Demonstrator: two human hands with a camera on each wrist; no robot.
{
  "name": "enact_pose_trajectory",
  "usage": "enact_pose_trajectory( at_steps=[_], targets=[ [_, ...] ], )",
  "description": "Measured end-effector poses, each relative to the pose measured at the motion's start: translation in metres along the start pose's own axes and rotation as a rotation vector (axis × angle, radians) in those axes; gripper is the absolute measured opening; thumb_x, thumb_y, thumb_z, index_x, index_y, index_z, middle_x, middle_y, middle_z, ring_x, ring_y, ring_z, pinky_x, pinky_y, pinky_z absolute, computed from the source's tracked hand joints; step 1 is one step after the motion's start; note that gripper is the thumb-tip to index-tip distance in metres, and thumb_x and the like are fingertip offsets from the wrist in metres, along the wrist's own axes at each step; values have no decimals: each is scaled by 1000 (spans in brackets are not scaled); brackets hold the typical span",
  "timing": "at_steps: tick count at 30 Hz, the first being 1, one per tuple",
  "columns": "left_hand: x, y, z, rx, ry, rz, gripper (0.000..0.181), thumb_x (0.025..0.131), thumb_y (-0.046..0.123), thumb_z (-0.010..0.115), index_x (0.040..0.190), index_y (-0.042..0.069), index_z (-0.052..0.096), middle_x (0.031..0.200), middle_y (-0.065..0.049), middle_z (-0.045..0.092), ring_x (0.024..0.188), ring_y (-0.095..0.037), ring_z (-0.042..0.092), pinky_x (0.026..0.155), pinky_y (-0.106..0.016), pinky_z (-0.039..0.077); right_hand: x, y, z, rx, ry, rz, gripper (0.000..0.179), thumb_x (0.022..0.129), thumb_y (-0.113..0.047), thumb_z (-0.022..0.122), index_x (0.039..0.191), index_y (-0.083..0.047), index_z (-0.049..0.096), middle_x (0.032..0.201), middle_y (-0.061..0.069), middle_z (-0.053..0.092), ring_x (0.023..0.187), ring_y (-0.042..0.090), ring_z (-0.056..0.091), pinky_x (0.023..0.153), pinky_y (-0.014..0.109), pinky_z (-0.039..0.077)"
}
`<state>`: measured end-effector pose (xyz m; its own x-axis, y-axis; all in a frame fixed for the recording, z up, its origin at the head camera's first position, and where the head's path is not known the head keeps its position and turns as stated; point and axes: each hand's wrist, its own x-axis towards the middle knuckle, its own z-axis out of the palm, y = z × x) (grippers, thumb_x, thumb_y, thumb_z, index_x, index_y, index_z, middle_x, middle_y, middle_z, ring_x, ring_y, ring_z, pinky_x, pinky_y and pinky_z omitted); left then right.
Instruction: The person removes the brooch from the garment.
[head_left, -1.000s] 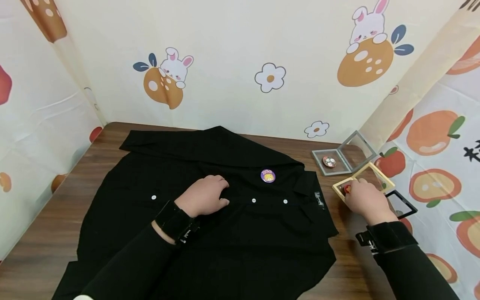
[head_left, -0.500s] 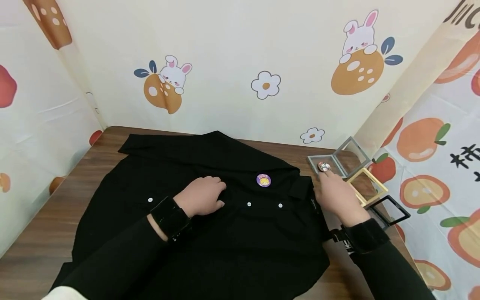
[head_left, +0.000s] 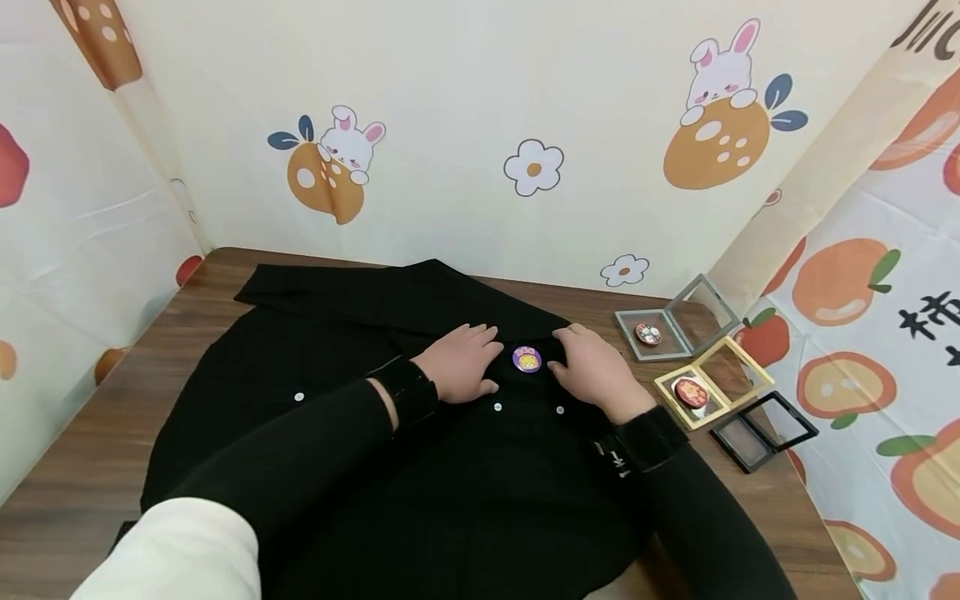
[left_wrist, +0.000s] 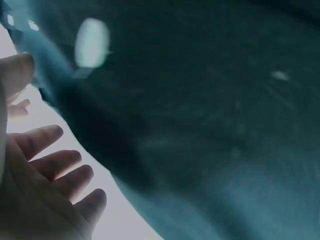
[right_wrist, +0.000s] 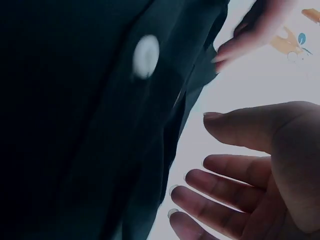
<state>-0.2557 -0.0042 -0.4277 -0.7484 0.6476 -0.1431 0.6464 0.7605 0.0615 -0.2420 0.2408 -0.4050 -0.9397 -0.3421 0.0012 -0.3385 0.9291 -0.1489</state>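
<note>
A black buttoned shirt [head_left: 337,350] lies spread on the wooden table. On it, near the collar end, sits a round purple badge [head_left: 527,359] with a yellow figure. My left hand [head_left: 459,364] is just left of the badge, fingers on or close above the cloth. To the badge's right, my right hand [head_left: 596,367] reaches in with thumb and fingers apart. Both wrist views show loosely spread fingers holding nothing. A white button [left_wrist: 92,44] shows in the left wrist view, and another white button [right_wrist: 146,56] in the right; the badge is not visible in either.
Three small open cases stand at the right: a grey case [head_left: 624,335] holding a round badge [head_left: 648,334], a yellow case [head_left: 703,422] holding a red badge [head_left: 691,392], and a black case [head_left: 797,411]. Printed curtains [head_left: 450,167] enclose the wooden table [head_left: 187,325].
My right hand has left the yellow case, passed near the grey one and come left to the purple badge. My left hand has shifted right and slightly away from me, towards the badge.
</note>
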Motion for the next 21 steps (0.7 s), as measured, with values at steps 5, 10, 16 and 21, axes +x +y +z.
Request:
enact_pose_trajectory(
  at_steps=[5,10,16,21],
  targets=[
    [15,-3,4,-42,-46,-40,72,104,53,54,161,13,36,170,-11,22,156,-28,19,125,-45,15,11,-10,9,39,-33,17,51,101,-24,70,143,1,56,140,21,56,125,37,57,103,52,47],
    [24,-5,4,-30,-82,-61,73,104,54,54,162,15,34,170,-11,21,156,-29,19,125,-45,16,16,-11,16,51,-63,29,48,100,-24,71,139,0,59,136,20,58,121,35,60,103,49,48],
    [32,-6,2,-62,-152,-103,68,107,55,47,161,17,37,169,-11,24,156,-28,20,125,-46,18,19,-10,22,37,-90,9,42,98,-22,73,133,0,64,129,18,61,115,33,61,99,47,50],
    [35,-1,-7,-66,-135,-118,56,110,46,45,156,14,47,164,-11,36,152,-27,30,123,-45,23,21,-12,22,13,-82,1,38,96,-20,75,129,-1,66,121,15,63,107,31,62,95,46,51]
  ],
)
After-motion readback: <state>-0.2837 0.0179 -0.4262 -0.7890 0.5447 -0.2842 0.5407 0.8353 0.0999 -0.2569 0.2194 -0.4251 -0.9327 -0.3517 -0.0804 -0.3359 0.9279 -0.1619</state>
